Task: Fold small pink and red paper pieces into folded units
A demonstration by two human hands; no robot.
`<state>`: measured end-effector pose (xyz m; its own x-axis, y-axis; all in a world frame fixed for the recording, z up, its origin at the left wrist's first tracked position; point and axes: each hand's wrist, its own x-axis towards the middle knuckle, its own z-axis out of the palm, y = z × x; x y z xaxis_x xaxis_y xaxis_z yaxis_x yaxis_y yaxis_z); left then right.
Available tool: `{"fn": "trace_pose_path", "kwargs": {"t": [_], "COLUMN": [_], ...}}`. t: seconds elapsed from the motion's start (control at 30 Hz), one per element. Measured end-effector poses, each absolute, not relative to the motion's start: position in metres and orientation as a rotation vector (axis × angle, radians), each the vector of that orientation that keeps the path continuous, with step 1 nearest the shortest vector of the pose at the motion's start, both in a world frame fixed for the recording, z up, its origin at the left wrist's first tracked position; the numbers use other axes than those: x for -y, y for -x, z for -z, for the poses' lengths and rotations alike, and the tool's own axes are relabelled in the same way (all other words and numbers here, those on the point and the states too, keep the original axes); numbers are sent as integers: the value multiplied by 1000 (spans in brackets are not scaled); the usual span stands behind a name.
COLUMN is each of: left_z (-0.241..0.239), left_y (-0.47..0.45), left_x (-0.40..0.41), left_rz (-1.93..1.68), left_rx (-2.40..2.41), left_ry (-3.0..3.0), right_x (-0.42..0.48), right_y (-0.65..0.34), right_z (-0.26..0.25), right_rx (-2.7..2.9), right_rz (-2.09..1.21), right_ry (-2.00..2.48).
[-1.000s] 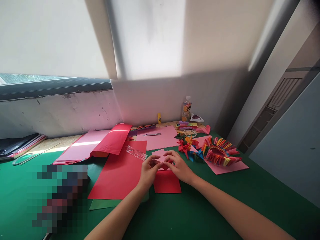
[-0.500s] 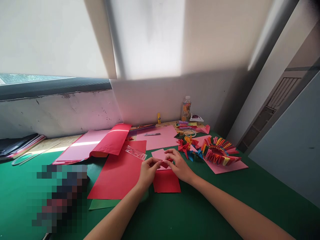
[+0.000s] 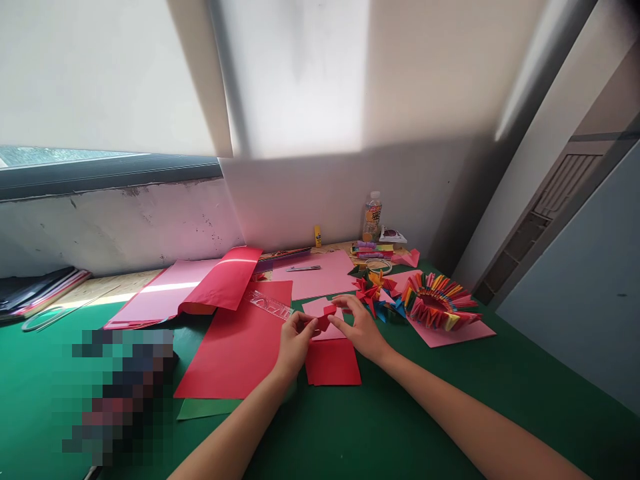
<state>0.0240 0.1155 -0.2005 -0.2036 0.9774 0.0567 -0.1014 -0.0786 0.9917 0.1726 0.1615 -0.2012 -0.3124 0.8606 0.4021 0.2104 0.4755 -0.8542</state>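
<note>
My left hand (image 3: pixel 295 341) and my right hand (image 3: pixel 359 327) meet over the green table mat (image 3: pixel 380 427), both pinching a small folded piece of red paper (image 3: pixel 326 316) raised a little above the table. Under the hands lies a small red paper sheet (image 3: pixel 333 363), and behind it a small pink sheet (image 3: pixel 318 308). A large red sheet (image 3: pixel 235 347) lies just left of my left hand, with a clear plastic ruler (image 3: pixel 273 305) on its far edge.
Folded colourful paper stars (image 3: pixel 377 293) and a multicoloured folded paper ring (image 3: pixel 437 301) on a pink sheet sit to the right. Pink and red sheets (image 3: pixel 195 287), a pen (image 3: pixel 303 269), a glue stick (image 3: pixel 318 235) and a bottle (image 3: pixel 373 218) lie further back. A green sheet (image 3: pixel 205 408) peeks out below.
Both hands have lifted the small red piece slightly and turned it, so its red fold now shows between the fingertips. My right fingers have spread a little.
</note>
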Motion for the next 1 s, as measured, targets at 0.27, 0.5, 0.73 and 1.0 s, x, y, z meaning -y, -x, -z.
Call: {"fn": "trace_pose_path", "kwargs": {"t": [0.27, 0.5, 0.73, 1.0], "left_z": [197, 192, 192, 189], "left_y": [-24, -25, -27, -28], "left_x": [-115, -112, -112, -111], "left_rz": [-1469, -1458, -1444, -1415], "left_rx": [-1277, -1289, -1313, -1286], "left_ry": [-1092, -1129, -1129, -1110], "right_x": [-167, -166, -162, -158], "right_y": [-171, -170, -170, -171], "right_z": [207, 206, 199, 198], "right_rx": [1640, 1541, 1558, 1747], "right_rz": [-1333, -1491, -1528, -1360], "right_ry": [803, 766, 758, 732]}}
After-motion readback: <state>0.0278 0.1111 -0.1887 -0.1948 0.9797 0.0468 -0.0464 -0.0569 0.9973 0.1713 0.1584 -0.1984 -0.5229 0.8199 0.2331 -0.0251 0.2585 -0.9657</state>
